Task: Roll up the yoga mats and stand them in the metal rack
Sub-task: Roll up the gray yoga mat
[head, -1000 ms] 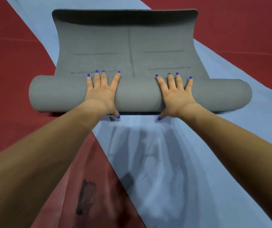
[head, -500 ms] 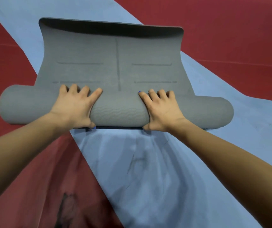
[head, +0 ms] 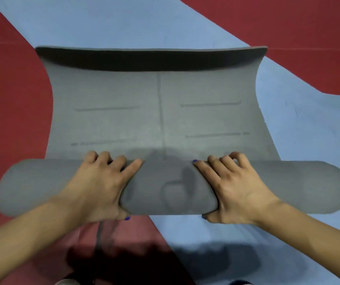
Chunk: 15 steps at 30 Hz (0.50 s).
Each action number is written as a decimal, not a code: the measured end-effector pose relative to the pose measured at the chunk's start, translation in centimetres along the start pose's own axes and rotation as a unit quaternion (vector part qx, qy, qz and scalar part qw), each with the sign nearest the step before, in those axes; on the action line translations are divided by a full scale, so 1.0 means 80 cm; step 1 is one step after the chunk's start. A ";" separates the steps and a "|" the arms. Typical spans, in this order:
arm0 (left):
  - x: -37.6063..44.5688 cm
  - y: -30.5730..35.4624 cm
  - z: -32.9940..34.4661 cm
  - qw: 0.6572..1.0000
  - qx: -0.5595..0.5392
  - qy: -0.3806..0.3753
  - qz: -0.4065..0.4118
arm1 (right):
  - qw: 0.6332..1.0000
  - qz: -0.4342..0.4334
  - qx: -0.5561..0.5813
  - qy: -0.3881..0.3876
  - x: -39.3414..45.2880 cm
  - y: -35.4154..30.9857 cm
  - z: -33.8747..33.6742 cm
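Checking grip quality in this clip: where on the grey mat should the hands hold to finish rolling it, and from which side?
Probably the rolled part of the grey mat, from the near side, one hand each side of centre, as the left hand and right hand sit now. The roll is wide, so spread hands should keep it even.

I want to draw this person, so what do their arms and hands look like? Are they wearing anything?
Both forearms are bare: no sleeves, watch, bracelets or rings show. The left hand and the right hand wear no gloves. The fingernails are painted bright blue, seen on both thumbs and one right fingertip.
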<state>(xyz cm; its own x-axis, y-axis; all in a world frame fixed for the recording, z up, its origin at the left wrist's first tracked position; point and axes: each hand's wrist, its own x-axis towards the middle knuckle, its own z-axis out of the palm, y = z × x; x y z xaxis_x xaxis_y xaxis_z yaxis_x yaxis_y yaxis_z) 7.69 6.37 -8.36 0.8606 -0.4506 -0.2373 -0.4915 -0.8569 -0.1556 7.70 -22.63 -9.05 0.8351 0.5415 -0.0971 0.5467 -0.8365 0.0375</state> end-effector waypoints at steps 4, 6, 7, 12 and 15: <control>-0.024 0.018 -0.006 1.000 -0.027 -0.010 0.007 | 1.000 -0.011 0.003 -0.004 -0.024 -0.011 -0.002; -0.038 0.026 -0.006 0.999 -0.034 -0.016 0.004 | 1.000 -0.014 -0.003 -0.006 -0.036 -0.016 -0.003; -0.046 0.031 -0.005 0.999 -0.033 -0.020 0.003 | 1.000 -0.016 -0.005 -0.008 -0.044 -0.019 -0.002; -0.078 0.052 0.002 0.998 -0.043 -0.046 0.006 | 0.999 -0.031 -0.006 -0.007 -0.076 -0.032 -0.003; -0.097 0.058 0.003 0.996 -0.062 -0.064 0.012 | 0.999 -0.034 -0.006 -0.002 -0.098 -0.040 -0.004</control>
<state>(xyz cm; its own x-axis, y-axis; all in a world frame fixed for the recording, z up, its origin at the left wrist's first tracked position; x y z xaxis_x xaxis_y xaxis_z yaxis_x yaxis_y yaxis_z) -1.30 5.97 -7.50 0.8212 -0.4424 -0.3604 -0.4845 -0.8742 -0.0308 -0.54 -24.16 -8.07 0.7962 0.5962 -0.1031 0.6023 -0.7972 0.0419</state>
